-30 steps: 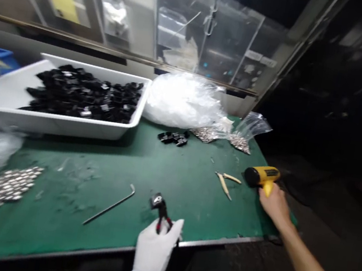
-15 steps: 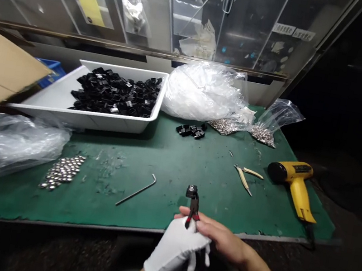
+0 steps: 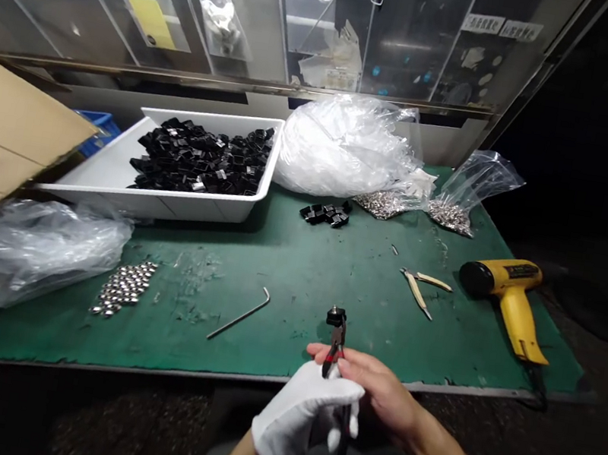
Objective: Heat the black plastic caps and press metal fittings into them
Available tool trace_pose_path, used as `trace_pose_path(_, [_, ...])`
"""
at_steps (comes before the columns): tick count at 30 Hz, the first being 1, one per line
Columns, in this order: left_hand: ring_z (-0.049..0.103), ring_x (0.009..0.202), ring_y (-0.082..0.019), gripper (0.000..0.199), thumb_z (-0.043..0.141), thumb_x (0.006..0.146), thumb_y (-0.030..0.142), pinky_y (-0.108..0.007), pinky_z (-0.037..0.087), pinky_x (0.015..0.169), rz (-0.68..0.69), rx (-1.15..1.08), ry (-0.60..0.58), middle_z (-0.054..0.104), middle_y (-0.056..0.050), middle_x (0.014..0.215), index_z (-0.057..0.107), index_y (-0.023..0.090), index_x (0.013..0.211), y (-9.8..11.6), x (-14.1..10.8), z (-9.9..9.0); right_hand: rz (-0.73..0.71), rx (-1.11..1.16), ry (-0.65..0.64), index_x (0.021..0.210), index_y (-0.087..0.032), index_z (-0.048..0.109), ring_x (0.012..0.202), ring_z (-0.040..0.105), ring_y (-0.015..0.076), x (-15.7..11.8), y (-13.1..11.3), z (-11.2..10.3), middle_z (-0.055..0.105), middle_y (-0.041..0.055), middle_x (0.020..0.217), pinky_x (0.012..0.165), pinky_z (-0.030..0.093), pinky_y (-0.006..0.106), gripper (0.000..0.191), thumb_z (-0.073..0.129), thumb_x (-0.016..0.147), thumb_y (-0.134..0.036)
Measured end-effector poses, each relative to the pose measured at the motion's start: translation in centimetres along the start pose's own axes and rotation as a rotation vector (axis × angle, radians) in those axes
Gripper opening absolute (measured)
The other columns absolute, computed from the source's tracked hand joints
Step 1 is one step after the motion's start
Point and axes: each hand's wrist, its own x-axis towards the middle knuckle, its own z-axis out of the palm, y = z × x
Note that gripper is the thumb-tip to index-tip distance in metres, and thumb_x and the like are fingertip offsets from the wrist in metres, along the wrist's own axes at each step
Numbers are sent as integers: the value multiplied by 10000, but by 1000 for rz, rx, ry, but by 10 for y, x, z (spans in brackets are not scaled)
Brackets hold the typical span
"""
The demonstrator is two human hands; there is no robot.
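Left hand: the white-gloved left hand (image 3: 302,419) is gripping the red-handled pliers (image 3: 332,359), its fingers curled around the handles.
Right hand: the bare right hand (image 3: 379,389) is lying across the pliers, fingers pressed together and extended.
Pliers: they are standing upright just above the glove, a small black part (image 3: 337,317) sitting at their tip.
Risk: a slackening grip could let the part slip and drop beyond the near edge of the green work mat (image 3: 282,293).

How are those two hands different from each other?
The left hand wears a white glove, but the right hand is bare. The left hand sits lower and wraps around the handles of the pliers, while the right hand's fingers stretch across from the right. Both hands are together on the same pliers.
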Motion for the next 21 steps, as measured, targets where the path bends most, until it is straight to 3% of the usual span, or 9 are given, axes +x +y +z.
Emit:
trace_pose_path(4, [637, 671, -197, 375, 648, 842, 563, -307, 506, 610, -41, 210, 13, 671, -60, 687, 670, 205, 733, 4, -13, -10, -25, 107, 83, 1184, -154, 700, 1017, 674, 239, 8, 6, 6, 717, 131, 1155, 896, 503, 348, 417, 618, 970, -502])
trace_pose_path(7, [610, 632, -178, 423, 560, 911, 587, -302, 484, 617, -53, 391, 64, 678, -44, 707, 667, 197, 785, 9, -29, -34, -44, 169, 116, 1166, -190, 659, 911, 680, 206, 14, 4, 5, 701, 75, 1010, 819, 523, 333, 375, 617, 974, -509])
trace_pose_path(8, [625, 672, -182, 421, 517, 941, 576, -303, 490, 656, -11, 557, 152, 696, -46, 760, 678, 200, 838, 11, -32, -47, -41, 154, 123, 1181, -197, 653, 897, 671, 199, 15, 3, 4, 682, 64, 991, 807, 530, 336, 385, 608, 977, -521])
trace_pose_path(11, [651, 998, -263, 389, 471, 987, 464, -374, 490, 872, 234, 1224, 643, 697, -140, 1166, 664, 180, 1169, 16, -26, -90, -73, 26, 128, 1246, -198, 647, 860, 617, 171, 16, -1, -1, 637, 58, 993, 793, 529, 333, 442, 561, 997, -553])
trace_pose_path(13, [605, 1100, -326, 447, 439, 999, 398, -428, 480, 895, 272, 1572, 789, 618, -218, 1305, 595, 109, 1303, 18, -16, -117, -138, -81, 113, 1275, -186, 644, 840, 578, 156, 14, -3, -3, 630, 66, 1007, 781, 506, 311, 475, 528, 1013, -565])
trace_pose_path(17, [609, 923, -291, 347, 349, 1019, 297, -378, 477, 788, 171, 1800, 664, 654, -166, 1053, 643, 119, 1068, 19, 2, -145, -228, -264, 96, 1298, -161, 631, 811, 542, 151, 5, -6, -2, 627, 73, 1001, 730, 477, 292, 510, 454, 1043, -566])
trace_pose_path(21, [607, 857, -281, 331, 319, 1019, 272, -363, 457, 741, 141, 1807, 624, 632, -151, 949, 614, 137, 950, 16, 10, -146, -238, -309, 67, 1288, -150, 637, 795, 540, 151, -3, -10, -4, 630, 71, 984, 725, 476, 290, 499, 437, 1053, -543])
